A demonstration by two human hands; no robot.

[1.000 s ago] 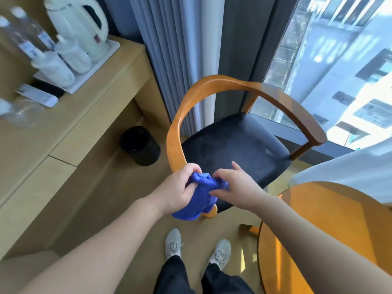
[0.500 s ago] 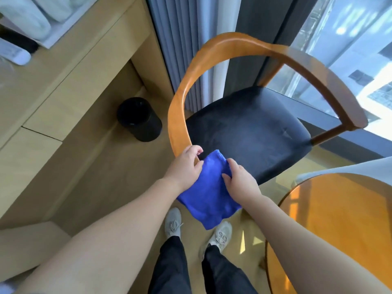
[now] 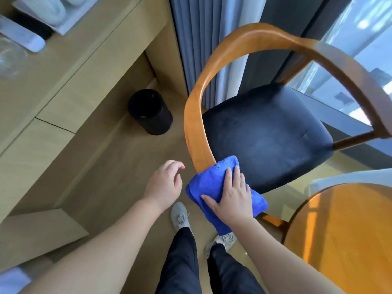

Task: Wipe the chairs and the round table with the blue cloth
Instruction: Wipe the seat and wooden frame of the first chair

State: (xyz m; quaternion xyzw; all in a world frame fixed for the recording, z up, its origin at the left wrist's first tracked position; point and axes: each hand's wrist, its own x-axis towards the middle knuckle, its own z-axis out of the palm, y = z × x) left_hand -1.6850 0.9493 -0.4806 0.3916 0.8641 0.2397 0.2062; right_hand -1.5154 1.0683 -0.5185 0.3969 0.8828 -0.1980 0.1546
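Blue cloth (image 3: 209, 184) draped over near armrest end of chair (image 3: 265, 134). Your right hand (image 3: 232, 198) flat on cloth, fingers straight, pressing. Your left hand (image 3: 164, 185) beside it, loosely curled, holding nothing. Armrest tip hidden under cloth; round table (image 3: 343, 234) cut off at right.

Black cylindrical bin (image 3: 150, 112) stands on the floor, beside a light wooden desk (image 3: 84, 66). Desk top bears a white tray (image 3: 70, 24) (contents cropped) and a white remote (image 3: 23, 36). Grey pleated curtain (image 3: 195, 39) hangs beside the window (image 3: 360, 39).

Bare forearms (image 3: 101, 257), blk trousers (image 3: 182, 264), grey sneakers (image 3: 180, 215).
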